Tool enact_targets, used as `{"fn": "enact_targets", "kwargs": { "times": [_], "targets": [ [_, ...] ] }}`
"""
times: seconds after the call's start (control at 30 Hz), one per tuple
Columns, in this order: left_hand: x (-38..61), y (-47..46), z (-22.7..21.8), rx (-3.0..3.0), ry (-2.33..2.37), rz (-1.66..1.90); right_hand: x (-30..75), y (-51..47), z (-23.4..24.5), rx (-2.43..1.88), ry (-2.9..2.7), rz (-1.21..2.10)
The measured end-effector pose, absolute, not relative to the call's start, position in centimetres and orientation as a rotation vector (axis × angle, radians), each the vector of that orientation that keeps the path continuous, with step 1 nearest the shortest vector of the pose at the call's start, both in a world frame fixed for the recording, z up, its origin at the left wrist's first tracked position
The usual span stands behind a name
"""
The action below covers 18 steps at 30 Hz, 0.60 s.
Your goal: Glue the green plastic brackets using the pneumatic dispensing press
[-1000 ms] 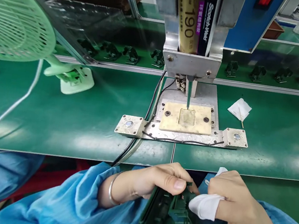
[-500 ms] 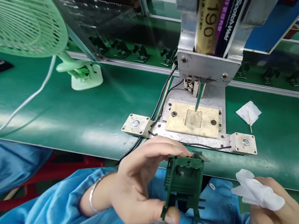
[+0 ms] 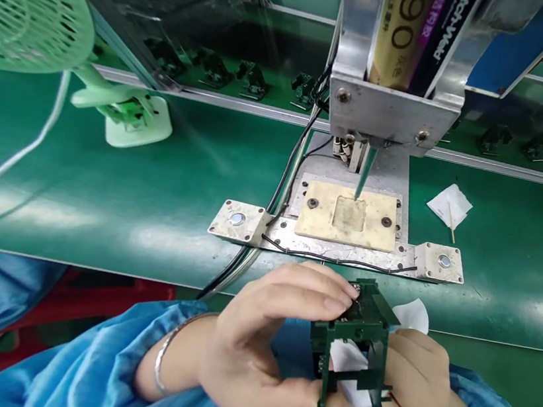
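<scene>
My left hand (image 3: pixel 263 342) grips a dark green plastic housing (image 3: pixel 375 327) by its left side, fingers on top and thumb below. The part has an open frame with legs pointing down, and it is held tilted in front of my body. Pressed to its right side is my right hand (image 3: pixel 411 395), closed on a white wipe (image 3: pixel 352 368). Part of the wipe shows through the housing's opening, and another corner sticks up behind the knuckles. The fingertips of my right hand are hidden behind the housing.
Ahead stands a glue dispenser (image 3: pixel 393 113) with its nozzle over a cream fixture plate (image 3: pixel 308 225). Button boxes (image 3: pixel 236 221) flank it. At right lies a white wipe with a stick (image 3: pixel 450 206). A green fan (image 3: pixel 32 5) is at left. Several dark parts (image 3: pixel 252 81) line the back.
My right hand has brought the wipe leftward against the housing. The housing has turned and moved slightly right in my left hand. The camera view has shifted a little.
</scene>
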<state>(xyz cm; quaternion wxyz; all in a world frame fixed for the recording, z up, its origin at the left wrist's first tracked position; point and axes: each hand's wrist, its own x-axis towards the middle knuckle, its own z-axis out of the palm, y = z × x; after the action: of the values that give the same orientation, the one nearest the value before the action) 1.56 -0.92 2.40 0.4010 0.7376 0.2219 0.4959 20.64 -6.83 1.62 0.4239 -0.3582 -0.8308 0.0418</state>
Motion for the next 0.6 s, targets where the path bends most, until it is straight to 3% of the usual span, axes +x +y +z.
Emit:
{"fn": "enact_targets", "kwargs": {
  "times": [0.27, 0.47, 0.6],
  "targets": [
    [1.2, 0.2, 1.8, 1.858, 0.559, 1.202, 21.9, -5.4, 0.1, -0.989, -2.128, 0.083],
    [0.3, 2.0, 2.2, 1.747, 0.982, 1.144, 28.4, -6.4, -5.1, -1.583, -1.736, -0.397],
    [-1.5, 4.7, 2.1, 1.665, 1.178, 1.091, 32.9, -8.4, -8.8, -1.858, -1.468, -0.304]
  ]
}}
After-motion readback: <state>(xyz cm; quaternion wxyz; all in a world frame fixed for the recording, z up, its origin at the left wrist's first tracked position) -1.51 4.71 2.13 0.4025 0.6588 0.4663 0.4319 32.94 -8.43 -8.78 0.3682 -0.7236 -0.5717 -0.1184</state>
